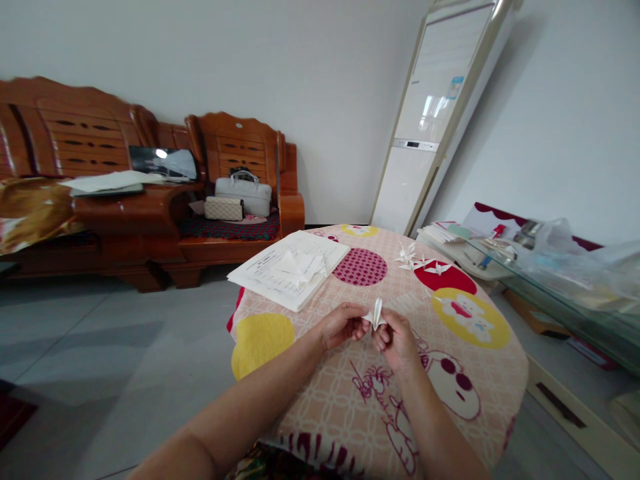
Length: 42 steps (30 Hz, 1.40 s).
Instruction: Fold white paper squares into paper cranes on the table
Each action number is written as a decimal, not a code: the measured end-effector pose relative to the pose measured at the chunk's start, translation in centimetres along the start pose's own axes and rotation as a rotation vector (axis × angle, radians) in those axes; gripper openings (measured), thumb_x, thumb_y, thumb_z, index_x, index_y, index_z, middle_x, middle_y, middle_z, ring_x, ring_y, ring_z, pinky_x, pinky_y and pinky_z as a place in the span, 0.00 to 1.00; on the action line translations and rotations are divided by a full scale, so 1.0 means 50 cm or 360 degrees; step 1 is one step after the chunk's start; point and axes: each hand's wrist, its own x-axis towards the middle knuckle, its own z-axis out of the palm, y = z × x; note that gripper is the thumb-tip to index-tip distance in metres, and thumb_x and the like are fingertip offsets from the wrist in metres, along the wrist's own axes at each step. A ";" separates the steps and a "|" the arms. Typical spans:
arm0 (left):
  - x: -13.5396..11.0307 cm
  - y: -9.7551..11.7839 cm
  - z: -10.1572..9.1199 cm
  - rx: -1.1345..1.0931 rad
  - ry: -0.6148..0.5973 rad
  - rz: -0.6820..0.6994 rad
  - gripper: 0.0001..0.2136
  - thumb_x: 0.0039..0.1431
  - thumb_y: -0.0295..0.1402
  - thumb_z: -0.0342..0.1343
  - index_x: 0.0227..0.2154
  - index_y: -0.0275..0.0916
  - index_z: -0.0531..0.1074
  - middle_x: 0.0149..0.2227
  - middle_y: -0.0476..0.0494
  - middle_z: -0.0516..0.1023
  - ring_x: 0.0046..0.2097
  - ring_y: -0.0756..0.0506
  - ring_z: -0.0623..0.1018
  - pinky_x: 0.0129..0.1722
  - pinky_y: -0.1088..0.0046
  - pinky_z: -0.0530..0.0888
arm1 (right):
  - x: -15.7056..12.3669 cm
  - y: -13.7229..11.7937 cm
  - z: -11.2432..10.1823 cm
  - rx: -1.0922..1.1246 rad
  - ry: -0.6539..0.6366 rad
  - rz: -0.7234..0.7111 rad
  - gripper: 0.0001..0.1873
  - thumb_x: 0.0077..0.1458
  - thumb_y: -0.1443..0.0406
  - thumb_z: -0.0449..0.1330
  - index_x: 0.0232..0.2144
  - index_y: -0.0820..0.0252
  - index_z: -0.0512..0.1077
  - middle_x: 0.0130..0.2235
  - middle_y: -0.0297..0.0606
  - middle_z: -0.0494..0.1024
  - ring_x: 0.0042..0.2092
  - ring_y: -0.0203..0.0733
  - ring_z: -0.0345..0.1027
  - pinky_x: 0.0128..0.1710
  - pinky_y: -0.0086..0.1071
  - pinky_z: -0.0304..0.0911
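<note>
Between my two hands, above the round table, is a small white origami crane [376,315] with a fold pointing up in its middle. My left hand [344,323] pinches its left side with thumb and fingers. On its right side, my right hand [397,335] grips it the same way. Several finished-looking white paper cranes [411,259] sit together at the far right of the table. A stack of printed paper [265,260] lies at the far left of the table, with folded white paper pieces [299,267] on top.
A patterned cloth [320,413] covers the table. To the right stands a glass-topped stand [555,283] loaded with plastic bags and papers. Behind are a tall white air conditioner [407,173] and a wooden sofa [240,147] with a grey handbag [253,195].
</note>
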 end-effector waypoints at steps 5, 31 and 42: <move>0.006 -0.005 -0.005 0.0104 0.0005 0.0065 0.16 0.49 0.43 0.63 0.27 0.31 0.72 0.20 0.49 0.72 0.17 0.54 0.68 0.18 0.79 0.61 | -0.002 0.002 0.006 -0.0130 -0.0035 -0.0061 0.19 0.48 0.55 0.65 0.16 0.61 0.67 0.11 0.24 0.60 0.11 0.27 0.49 0.10 0.23 0.47; 0.008 -0.007 0.001 -0.0137 0.0085 0.0149 0.18 0.46 0.42 0.67 0.24 0.33 0.68 0.21 0.51 0.69 0.21 0.56 0.65 0.20 0.80 0.56 | 0.005 0.001 0.001 -0.0012 -0.0028 0.0025 0.24 0.47 0.51 0.65 0.15 0.58 0.59 0.10 0.21 0.55 0.10 0.27 0.46 0.09 0.24 0.44; 0.015 -0.014 -0.007 -0.0184 0.0164 0.0151 0.17 0.45 0.40 0.68 0.23 0.32 0.69 0.22 0.50 0.71 0.21 0.57 0.67 0.21 0.82 0.60 | 0.007 0.002 -0.004 0.0065 -0.0043 0.0004 0.23 0.47 0.53 0.66 0.15 0.58 0.60 0.09 0.21 0.54 0.09 0.27 0.46 0.09 0.24 0.44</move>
